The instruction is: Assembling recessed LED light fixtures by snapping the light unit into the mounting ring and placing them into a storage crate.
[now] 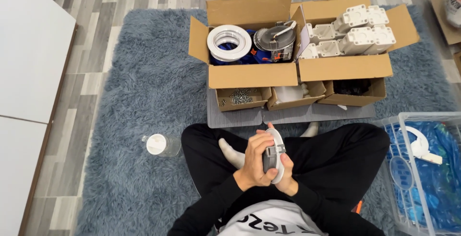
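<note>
I sit cross-legged on a shaggy blue-grey rug [144,92]. Both hands hold one round light fitting [274,155] over my lap, a grey metal body with a white rim, turned on edge. My left hand [255,161] wraps its near side, fingers curled over the grey body. My right hand [287,174] cups it from beneath and behind, thumb on the rim.
Ahead stand two open cardboard boxes, one [252,75] with white rings and a grey fitting, one [345,65] with white plastic parts. Three small trays in front: screws [240,96], white pieces, black pieces. A capped clear bottle [161,144] lies left; a clear crate [422,168] with blue bags right.
</note>
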